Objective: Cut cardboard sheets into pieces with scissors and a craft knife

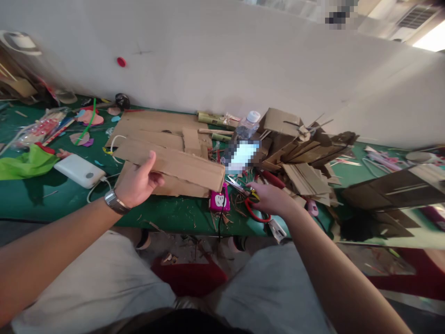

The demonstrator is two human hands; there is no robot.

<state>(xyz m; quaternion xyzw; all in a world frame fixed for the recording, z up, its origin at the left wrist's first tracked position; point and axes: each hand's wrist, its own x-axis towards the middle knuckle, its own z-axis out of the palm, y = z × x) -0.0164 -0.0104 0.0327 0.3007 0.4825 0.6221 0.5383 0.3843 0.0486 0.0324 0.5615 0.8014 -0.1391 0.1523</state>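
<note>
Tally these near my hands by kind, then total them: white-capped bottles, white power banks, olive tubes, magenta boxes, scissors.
White-capped clear plastic bottle: 1
White rounded power bank: 1
Olive-green round tubes: 2
Magenta box with white face print: 1
Steel-bladed scissors by the right hand: 1
Total: 6

The strip (187, 163) is matt cardboard, the scissor blades (236, 184) shiny metal, the bottle (247, 125) clear, glossy plastic.

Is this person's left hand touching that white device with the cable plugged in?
Apart. The head view shows a strip of green tabletop between the left hand and the white device.
</note>
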